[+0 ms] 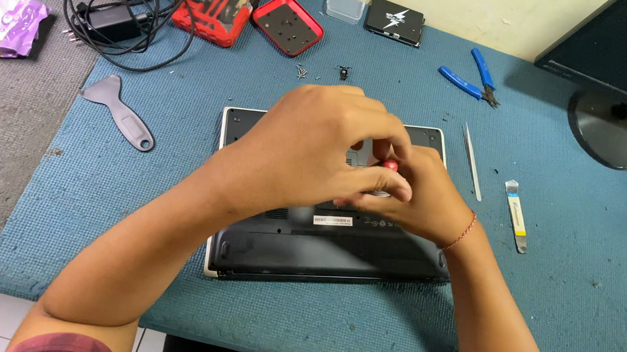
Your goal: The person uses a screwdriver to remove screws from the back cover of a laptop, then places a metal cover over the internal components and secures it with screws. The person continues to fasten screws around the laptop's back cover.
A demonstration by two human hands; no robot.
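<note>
Nearby, red tray (261, 23) holding screws, laptop (318, 246)

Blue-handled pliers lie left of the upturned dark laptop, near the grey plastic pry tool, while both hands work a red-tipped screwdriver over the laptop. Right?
Not quite. The head view shows the blue-handled pliers to the upper right of the upturned dark laptop, near the monitor stand. The grey plastic pry tool alone lies left. The rest holds.

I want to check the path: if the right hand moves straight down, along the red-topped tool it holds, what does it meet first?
Most likely the underside of the dark laptop, right below the right hand and the red-topped tool. The left hand hides the exact spot.
</note>
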